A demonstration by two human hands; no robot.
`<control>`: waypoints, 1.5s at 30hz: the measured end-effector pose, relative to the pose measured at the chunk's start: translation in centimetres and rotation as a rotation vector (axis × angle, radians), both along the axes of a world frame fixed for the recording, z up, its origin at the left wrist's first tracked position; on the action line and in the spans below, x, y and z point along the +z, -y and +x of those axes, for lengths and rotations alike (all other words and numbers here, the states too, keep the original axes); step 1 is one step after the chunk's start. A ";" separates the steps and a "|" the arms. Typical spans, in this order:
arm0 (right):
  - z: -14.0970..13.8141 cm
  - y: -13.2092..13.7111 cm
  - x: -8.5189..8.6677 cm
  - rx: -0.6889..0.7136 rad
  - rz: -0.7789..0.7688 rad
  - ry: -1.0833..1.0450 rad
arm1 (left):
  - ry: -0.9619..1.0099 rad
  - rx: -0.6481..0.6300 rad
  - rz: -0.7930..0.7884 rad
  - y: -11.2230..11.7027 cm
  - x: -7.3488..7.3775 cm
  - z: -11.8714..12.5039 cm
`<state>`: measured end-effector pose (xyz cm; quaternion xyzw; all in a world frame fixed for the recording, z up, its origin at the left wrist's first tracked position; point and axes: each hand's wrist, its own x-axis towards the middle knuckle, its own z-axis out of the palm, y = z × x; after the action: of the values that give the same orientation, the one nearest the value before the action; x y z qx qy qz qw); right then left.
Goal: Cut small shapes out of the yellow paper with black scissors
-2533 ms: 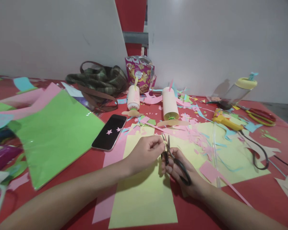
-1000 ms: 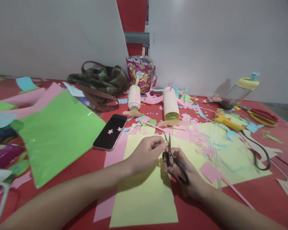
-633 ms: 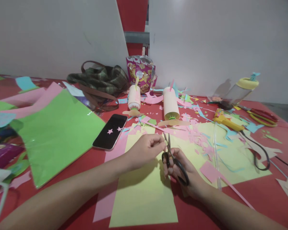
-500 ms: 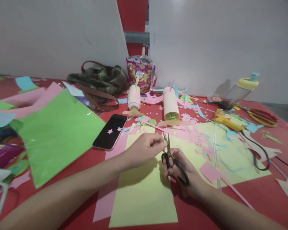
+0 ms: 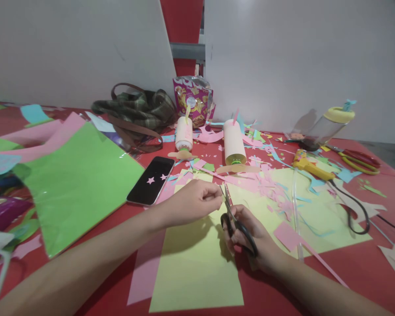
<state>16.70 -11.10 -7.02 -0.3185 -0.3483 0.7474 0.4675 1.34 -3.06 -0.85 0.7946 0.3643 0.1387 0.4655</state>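
In the head view my right hand point(image 5: 250, 230) holds black-handled scissors point(image 5: 228, 205), fingers through the loops, blades pointing away from me. My left hand point(image 5: 202, 199) is pinched at the scissors' blades, on what looks like a tiny pale piece of paper mostly hidden by the fingertips. Below both hands lies a yellow paper sheet point(image 5: 197, 281), partly over a pink sheet point(image 5: 143, 281). Two small pink paper stars point(image 5: 150, 180) rest on the dark screen of a phone point(image 5: 148, 191), left of my left hand.
Two paper-wrapped bottles with propellers point(image 5: 234, 140) lie beyond my hands amid paper scraps point(image 5: 266, 193). A yellow glue gun point(image 5: 312, 169), red-and-yellow-handled pliers point(image 5: 360, 161) and a clear bottle point(image 5: 329, 127) are right. A green sheet pack point(image 5: 85, 184), plaid bag point(image 5: 141, 107) and snack bag point(image 5: 194, 98) are left and behind.
Both hands have shifted slightly left; the scissors have tilted a little, and their blade tips sit a bit further left. Everything else looks unmoved.
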 end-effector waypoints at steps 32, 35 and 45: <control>0.1 -0.2 -0.3 -0.244 0.038 0.126 | -0.095 -0.242 -0.093 1.4 -1.4 1.1; 0.1 -0.2 -0.3 -0.247 0.046 0.132 | -0.116 -0.227 -0.087 1.2 -1.5 1.1; 0.0 -0.4 -0.4 -0.295 0.053 0.098 | -0.140 -0.204 -0.043 1.1 -1.8 1.0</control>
<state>16.66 -10.71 -7.46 -0.3898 -0.3398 0.6446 0.5631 2.34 -4.15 -2.62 0.8250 0.3161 0.0271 0.4677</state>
